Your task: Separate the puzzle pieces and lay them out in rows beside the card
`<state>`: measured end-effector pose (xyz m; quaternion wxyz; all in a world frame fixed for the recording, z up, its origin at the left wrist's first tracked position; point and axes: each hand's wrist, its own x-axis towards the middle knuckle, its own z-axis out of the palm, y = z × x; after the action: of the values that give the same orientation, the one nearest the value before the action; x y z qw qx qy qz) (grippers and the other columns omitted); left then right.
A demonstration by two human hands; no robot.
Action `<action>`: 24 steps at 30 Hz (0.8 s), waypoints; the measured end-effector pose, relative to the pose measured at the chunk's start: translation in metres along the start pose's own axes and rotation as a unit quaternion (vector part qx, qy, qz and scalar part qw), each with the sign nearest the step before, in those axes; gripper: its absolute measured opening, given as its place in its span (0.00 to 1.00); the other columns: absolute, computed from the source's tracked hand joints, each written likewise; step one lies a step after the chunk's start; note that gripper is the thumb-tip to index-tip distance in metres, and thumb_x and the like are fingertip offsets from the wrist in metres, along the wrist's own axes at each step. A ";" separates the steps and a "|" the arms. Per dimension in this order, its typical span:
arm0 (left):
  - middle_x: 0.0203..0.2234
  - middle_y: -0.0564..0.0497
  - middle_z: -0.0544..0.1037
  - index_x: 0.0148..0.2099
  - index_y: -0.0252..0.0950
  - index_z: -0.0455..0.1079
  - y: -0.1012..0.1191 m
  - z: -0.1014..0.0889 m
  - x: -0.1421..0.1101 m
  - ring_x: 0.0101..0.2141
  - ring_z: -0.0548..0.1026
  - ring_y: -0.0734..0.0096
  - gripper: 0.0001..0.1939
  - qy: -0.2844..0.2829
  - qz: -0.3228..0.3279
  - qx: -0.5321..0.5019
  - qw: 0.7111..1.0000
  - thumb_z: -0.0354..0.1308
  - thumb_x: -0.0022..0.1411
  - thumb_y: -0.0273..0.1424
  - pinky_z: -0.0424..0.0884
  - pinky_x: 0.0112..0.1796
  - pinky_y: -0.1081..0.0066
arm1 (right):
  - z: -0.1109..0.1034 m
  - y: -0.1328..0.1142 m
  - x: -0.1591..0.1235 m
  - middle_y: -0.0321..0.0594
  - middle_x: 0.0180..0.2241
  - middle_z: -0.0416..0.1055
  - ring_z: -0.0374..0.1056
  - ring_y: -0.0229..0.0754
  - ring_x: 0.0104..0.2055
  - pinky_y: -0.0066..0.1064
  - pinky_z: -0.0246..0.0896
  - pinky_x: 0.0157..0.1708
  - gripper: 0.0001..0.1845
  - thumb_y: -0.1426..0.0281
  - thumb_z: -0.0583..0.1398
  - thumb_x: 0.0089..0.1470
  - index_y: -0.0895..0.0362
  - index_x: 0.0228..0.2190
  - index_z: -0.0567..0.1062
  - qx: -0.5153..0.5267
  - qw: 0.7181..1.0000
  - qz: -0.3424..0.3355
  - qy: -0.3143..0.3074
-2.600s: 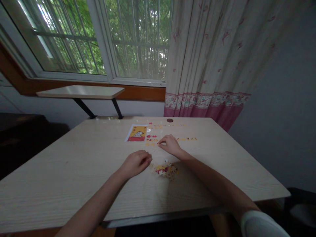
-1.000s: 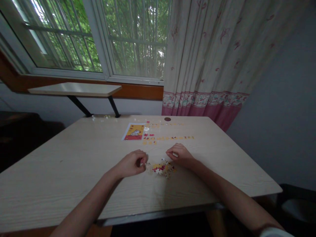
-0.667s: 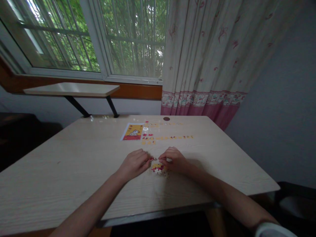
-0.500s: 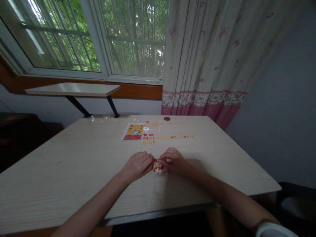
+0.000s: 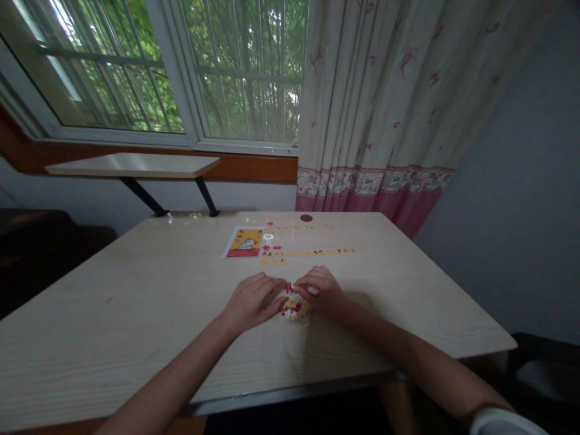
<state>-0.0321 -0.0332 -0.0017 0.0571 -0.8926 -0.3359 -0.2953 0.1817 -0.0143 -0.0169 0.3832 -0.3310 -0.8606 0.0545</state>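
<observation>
A small heap of jigsaw puzzle pieces (image 5: 294,310), red, yellow and pale, lies on the table between my hands. My left hand (image 5: 257,302) curves along the heap's left side, its thumb apart from its forefinger, and its fingertips are near a reddish puzzle piece (image 5: 289,287). From the right, my right hand (image 5: 321,290) leans over the heap with thumb and forefinger pinched together at the heap's far edge; a small puzzle piece seems to be in that pinch, partly hidden by the fingers. Beyond the hands lies a yellow and red picture sheet (image 5: 245,242) with a white spotted animal.
Rows of loose yellow pieces (image 5: 312,253) run to the right of the sheet, with a few red pieces (image 5: 272,247) at their left end. A raised shelf (image 5: 136,163) stands at the table's back left. A dark round disc (image 5: 306,218) sits near the back edge.
My left thumb has parted from the forefinger, and the left fingers have shifted slightly away from me. The right fingertips have moved a little farther back. More of the heap shows between the hands.
</observation>
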 end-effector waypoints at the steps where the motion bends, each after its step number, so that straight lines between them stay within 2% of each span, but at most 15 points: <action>1: 0.29 0.48 0.73 0.45 0.35 0.64 0.000 0.000 0.000 0.31 0.69 0.69 0.13 -0.001 -0.003 -0.005 1.000 0.52 0.59 0.34 0.64 0.32 0.70 | 0.000 0.000 0.000 0.37 0.24 0.72 0.64 0.37 0.30 0.31 0.53 0.35 0.09 0.65 0.56 0.54 0.55 0.29 0.74 -0.006 1.000 -0.004 0.000; 11: 0.27 0.49 0.72 0.41 0.35 0.65 0.000 0.003 0.000 0.29 0.68 0.70 0.08 -0.008 -0.007 -0.016 1.000 0.51 0.60 0.32 0.62 0.30 0.71 | 0.000 0.000 0.000 0.36 0.25 0.72 0.64 0.36 0.30 0.31 0.50 0.34 0.07 0.66 0.57 0.52 0.55 0.28 0.74 -0.030 0.998 -0.056 0.003; 17: 0.27 0.50 0.72 0.42 0.35 0.65 0.000 0.002 0.001 0.29 0.68 0.70 0.09 -0.009 -0.006 -0.018 1.000 0.51 0.60 0.33 0.64 0.30 0.72 | 0.002 0.002 0.000 0.35 0.25 0.73 0.64 0.36 0.30 0.31 0.50 0.33 0.05 0.68 0.58 0.52 0.55 0.28 0.74 -0.050 0.995 -0.082 0.015; 20: 0.28 0.49 0.72 0.44 0.34 0.65 -0.004 -0.001 0.001 0.29 0.69 0.70 0.13 0.000 -0.024 -0.019 1.000 0.53 0.59 0.35 0.65 0.30 0.72 | -0.002 0.010 0.002 0.35 0.25 0.73 0.64 0.36 0.30 0.31 0.51 0.33 0.05 0.68 0.58 0.51 0.54 0.28 0.74 -0.062 0.993 -0.081 0.053; 24: 0.26 0.50 0.72 0.38 0.34 0.67 -0.015 -0.006 -0.003 0.28 0.69 0.71 0.09 -0.008 -0.054 -0.040 0.998 0.52 0.59 0.34 0.65 0.30 0.72 | -0.017 0.030 0.005 0.38 0.26 0.73 0.66 0.37 0.30 0.32 0.55 0.34 0.06 0.68 0.59 0.52 0.55 0.27 0.75 -0.071 0.988 -0.026 0.134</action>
<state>-0.0463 -0.0254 0.0006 0.0027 -0.8771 -0.3717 -0.3041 0.2065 0.0096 -0.0122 0.4724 -0.3389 -0.8113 -0.0614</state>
